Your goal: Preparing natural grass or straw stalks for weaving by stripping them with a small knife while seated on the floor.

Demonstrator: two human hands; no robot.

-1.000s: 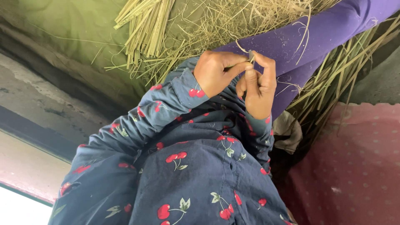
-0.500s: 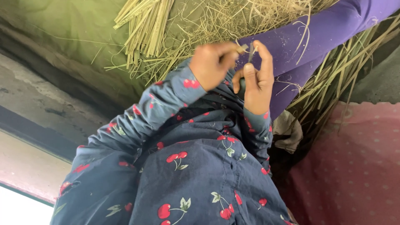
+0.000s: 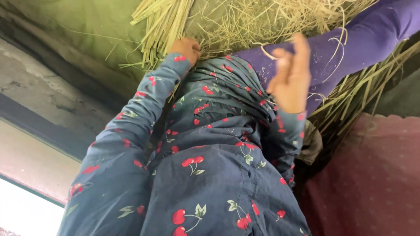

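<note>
No packages, labels, signs or screens show anywhere in this view, near or far, left or right.
</note>
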